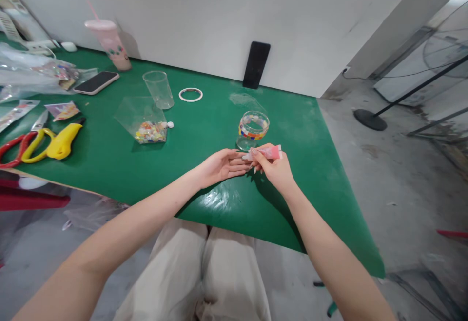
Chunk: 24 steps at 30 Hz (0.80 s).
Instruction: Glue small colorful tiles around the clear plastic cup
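Note:
My right hand (276, 167) is closed around a small pink-and-white squeeze tube (268, 153), its nozzle pointing left. The nozzle meets the fingertips of my left hand (224, 167), which lies palm up with its fingers stretched out. Whether a tiny piece rests on those fingertips is too small to make out. Just beyond both hands stands a clear glass cup (252, 130), upright, with a band of multicoloured square tiles around it. Further left, a clear plastic bag (149, 128) holds many small coloured pieces, with a little white cap (170, 125) beside it.
Behind the bag stand a clear plastic cup (158, 90) and a white tape ring (190, 95). A black phone (256, 65) leans on the wall. Leftward are a pink tumbler (109, 45), a phone (97, 83), red-handled scissors (18, 148) and a yellow-handled tool (64, 141). The green table (329, 204) ends at right.

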### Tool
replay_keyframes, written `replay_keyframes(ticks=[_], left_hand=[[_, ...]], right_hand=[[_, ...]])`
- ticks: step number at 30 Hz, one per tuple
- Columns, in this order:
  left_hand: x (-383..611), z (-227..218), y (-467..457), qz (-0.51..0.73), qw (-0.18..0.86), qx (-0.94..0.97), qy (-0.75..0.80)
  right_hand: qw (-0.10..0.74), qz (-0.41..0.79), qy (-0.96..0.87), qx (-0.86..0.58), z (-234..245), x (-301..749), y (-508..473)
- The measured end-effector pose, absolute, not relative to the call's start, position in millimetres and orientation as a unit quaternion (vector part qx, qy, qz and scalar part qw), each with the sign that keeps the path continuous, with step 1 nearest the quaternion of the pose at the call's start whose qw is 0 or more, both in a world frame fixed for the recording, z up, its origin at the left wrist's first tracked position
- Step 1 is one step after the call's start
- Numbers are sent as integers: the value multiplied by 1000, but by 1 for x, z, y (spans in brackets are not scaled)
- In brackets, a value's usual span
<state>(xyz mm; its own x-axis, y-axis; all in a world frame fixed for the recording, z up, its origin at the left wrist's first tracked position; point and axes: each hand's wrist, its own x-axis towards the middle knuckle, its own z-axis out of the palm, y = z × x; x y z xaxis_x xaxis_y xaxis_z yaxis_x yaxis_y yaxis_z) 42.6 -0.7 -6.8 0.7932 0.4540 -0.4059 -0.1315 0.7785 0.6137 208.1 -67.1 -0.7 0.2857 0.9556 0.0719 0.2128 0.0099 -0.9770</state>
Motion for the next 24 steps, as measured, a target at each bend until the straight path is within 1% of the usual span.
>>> replay_keyframes(ticks=[11, 24], left_hand=[[44, 4, -8, 177, 860, 352, 324], [45, 0, -10, 177, 854, 373, 316]], right_hand=[[513, 327, -513, -605, -1, 206, -70], [498, 289, -547, -608, -6, 206, -72]])
